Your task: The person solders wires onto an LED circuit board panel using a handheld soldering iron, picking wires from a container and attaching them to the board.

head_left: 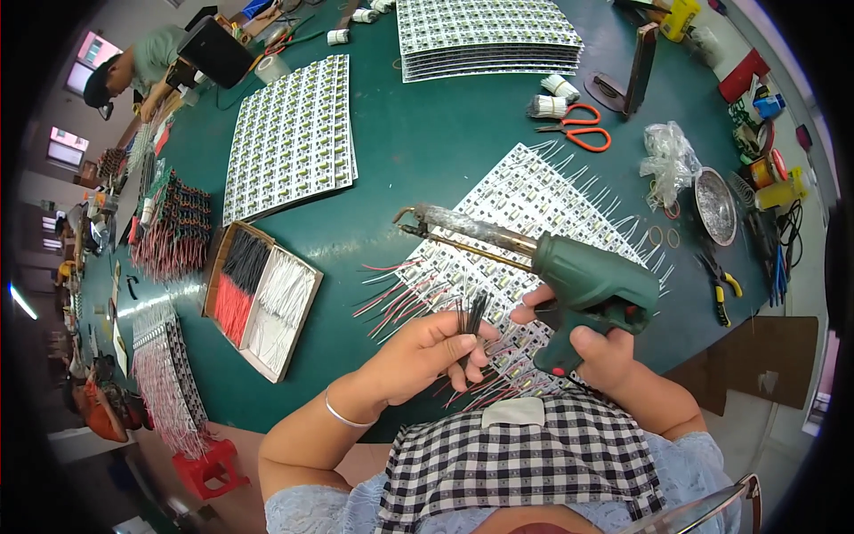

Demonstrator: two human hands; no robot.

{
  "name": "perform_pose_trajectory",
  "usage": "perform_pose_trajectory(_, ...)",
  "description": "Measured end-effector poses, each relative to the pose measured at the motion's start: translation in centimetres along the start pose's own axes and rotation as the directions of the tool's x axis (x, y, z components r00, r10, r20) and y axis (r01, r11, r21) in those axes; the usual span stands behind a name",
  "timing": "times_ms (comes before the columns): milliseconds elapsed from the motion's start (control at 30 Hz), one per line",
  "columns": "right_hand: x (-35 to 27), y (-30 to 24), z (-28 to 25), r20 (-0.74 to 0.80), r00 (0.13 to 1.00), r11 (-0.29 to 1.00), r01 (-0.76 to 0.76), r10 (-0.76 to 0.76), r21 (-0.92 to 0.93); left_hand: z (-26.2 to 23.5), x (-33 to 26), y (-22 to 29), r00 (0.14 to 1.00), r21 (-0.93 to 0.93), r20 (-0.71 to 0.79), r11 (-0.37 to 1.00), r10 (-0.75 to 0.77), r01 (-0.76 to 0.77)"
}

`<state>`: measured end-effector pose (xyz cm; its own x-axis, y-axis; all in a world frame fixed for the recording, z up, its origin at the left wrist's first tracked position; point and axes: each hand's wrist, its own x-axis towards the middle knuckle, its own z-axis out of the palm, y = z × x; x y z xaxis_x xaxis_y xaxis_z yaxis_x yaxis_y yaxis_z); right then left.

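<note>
My left hand point(416, 358) pinches a small bundle of short black wires point(474, 313), held upright between thumb and fingers. My right hand point(608, 358) is wrapped round the handle of a green soldering gun point(594, 271). Its long metal barrel points left, and the tip point(411, 220) hangs above the work, apart from the wires. Beneath both hands lies a white panel of circuit boards point(525, 189). White wires stick out along its right edge, and red and black wires along its left. Part of the panel is hidden by the gun and my hands.
Left of my hands is a divided cardboard box point(307, 331) of black, red and white wires. Board stacks point(294, 133) point(489, 36) lie farther back. Orange-handled scissors point(587, 133), a metal bowl point(714, 206) and pliers point(719, 289) are at right. A person point(147, 62) works at far left.
</note>
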<state>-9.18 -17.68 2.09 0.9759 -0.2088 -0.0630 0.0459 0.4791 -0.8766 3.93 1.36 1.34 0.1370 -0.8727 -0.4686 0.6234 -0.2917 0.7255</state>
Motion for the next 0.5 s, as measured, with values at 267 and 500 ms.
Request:
perform_pose_trajectory(267, 0.6, 1.1, 0.6, 0.139, 0.974, 0.982, -0.185, 0.178, 0.043, 1.2, 1.3, -1.0, 0.997, -0.092, -0.059, 0.995, -0.044, 0.038)
perform_pose_trajectory(500, 0.5, 1.8, -0.5, 0.125, 0.983, 0.991, -0.134, 0.136, -0.019, 1.3, 2.0, -1.1, 0.997, -0.155, -0.069, 0.987, -0.042, 0.031)
